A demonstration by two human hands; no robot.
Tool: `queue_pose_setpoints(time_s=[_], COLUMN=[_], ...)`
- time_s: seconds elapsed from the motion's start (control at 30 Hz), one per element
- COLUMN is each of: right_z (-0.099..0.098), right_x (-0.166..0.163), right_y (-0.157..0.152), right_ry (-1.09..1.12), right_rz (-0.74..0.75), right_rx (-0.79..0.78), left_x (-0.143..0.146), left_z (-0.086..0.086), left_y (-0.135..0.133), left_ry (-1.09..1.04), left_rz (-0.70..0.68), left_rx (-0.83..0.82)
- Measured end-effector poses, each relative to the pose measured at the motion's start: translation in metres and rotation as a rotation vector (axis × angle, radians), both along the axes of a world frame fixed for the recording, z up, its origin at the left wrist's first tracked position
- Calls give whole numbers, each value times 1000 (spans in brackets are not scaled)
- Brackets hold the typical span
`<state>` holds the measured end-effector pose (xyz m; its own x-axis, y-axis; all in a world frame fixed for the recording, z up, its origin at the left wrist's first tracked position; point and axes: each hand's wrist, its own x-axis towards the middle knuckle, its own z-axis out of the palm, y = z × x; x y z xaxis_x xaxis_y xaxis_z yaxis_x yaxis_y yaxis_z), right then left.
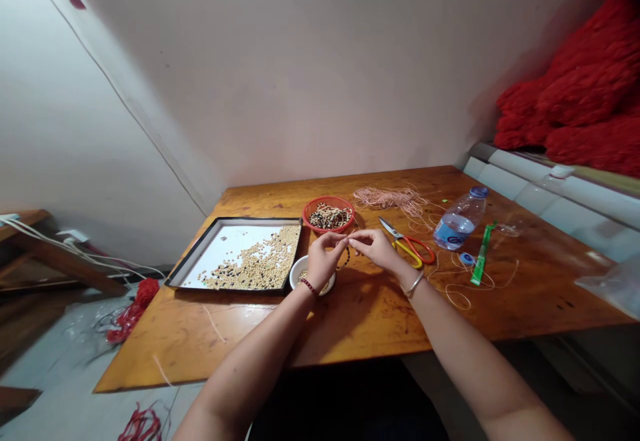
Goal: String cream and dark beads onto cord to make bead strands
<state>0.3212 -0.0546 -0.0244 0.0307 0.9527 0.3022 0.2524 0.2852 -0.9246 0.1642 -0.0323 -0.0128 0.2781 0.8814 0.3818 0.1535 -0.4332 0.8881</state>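
Fingertip to fingertip, my left hand and my right hand pinch a thin beaded string over the table. Its dark beads hang in a small loop below the fingers; the exact pinch point is too small to make out. Under my left hand stands a white bowl of pale beads, partly hidden by the hand and wrist. Just behind the hands is a red basket filled with dark and light strung beads. Scissors with orange and yellow handles lie open beside my right hand.
A black-rimmed tray of loose beads lies left on the wooden table. Pink cord is heaped at the back. A water bottle, blue cap and green packet stand or lie right. Red yarn is piled beyond.
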Motion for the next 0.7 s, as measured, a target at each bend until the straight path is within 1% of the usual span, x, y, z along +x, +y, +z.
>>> queue_pose_setpoints(time_s=[0.13,0.3,0.47,0.57,0.7], right_z=[3,3,-3,-6,-6], right_x=[0,-2,-1,-1,-2], right_y=[0,1,3,4,5], right_ry=[106,166,237,240,237], right_rz=[56,24,32,20,-10], right_rx=[-63,-111,-188,-200,-196], left_x=[-1,0,0,-1,-2], left_z=[-1,-2,-1,1,3], left_y=[1,2,-1,-4,-8], left_ry=[-8,18,24,34,80], left_rz=[5,-22,5,11,25], left_rx=[-3,13,31,52,128])
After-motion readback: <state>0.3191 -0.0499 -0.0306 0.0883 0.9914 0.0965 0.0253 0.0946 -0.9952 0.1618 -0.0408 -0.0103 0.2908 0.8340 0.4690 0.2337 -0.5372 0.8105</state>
